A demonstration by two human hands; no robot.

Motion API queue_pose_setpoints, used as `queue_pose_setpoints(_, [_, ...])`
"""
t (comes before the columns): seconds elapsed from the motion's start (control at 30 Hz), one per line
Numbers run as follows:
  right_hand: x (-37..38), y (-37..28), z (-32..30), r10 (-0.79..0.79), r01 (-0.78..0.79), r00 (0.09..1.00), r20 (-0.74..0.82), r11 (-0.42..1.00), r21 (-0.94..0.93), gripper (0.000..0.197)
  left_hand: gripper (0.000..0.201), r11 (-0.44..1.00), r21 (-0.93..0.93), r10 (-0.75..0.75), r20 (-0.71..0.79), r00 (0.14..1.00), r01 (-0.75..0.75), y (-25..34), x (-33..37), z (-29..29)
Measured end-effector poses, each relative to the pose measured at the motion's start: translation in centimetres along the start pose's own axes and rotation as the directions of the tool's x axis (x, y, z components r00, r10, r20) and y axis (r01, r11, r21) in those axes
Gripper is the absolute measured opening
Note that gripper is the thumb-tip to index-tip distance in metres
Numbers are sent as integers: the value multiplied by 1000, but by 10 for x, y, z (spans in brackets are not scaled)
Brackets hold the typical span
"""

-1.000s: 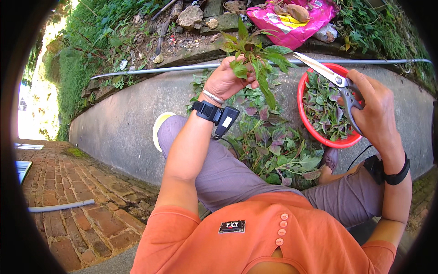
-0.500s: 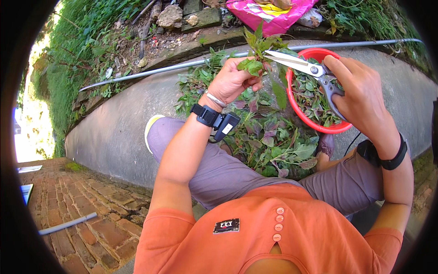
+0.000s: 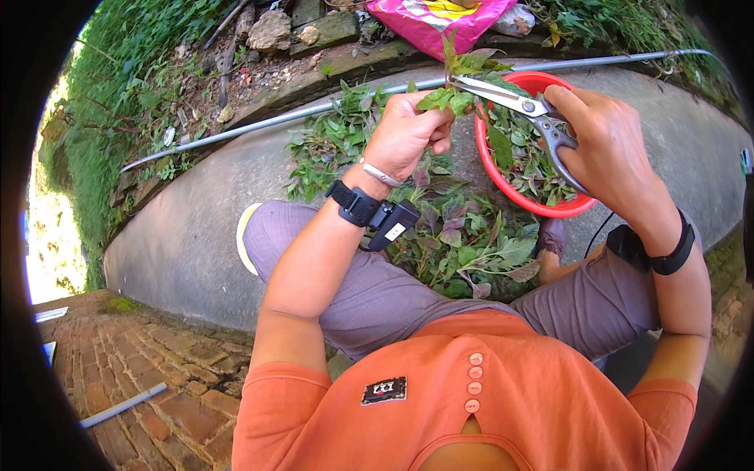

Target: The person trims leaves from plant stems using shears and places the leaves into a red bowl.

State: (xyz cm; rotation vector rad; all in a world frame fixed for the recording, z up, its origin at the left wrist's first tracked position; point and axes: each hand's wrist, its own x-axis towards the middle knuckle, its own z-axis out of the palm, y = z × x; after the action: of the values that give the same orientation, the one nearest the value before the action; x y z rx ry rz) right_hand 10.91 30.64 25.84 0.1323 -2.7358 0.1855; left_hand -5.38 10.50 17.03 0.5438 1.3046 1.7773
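My left hand is closed around a leafy green stem, whose top leaves stick up past the fingers. In my right hand is a pair of scissors with grey handles. Their blades point left and reach the stem just above my left fingers. Below the scissors stands a red bucket partly filled with cut green and purplish leaves. A larger dark green leaf shows just inside its left rim. Between my legs lies a heap of leafy stems.
More leafy stems lie on the concrete to the left. A long grey pipe runs behind the bucket. Beyond it are a pink bag, rocks and weeds. Brick paving lies at lower left.
The scissor blades have shifted slightly against the stem. A long leaf that hung outside the bucket's left rim now appears inside it. The whole view has moved a little.
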Motion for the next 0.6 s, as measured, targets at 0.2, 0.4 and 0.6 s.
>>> queue_pose_setpoints(0.2, [-5,-2,-8,136,-136,987,90,991,0,27,15,998,43,52,-64,997,-50,-8,8,6])
queue_pose_setpoints(0.4, [-9,-2,-12,179,-180,980,93,984,9,25,13,992,115,64,-58,996,-57,-7,11,19])
queue_pose_setpoints(0.6, [-7,-13,-26,335,-363,917,216,925,109,28,18,919,355,205,-61,977,-171,-14,16,23])
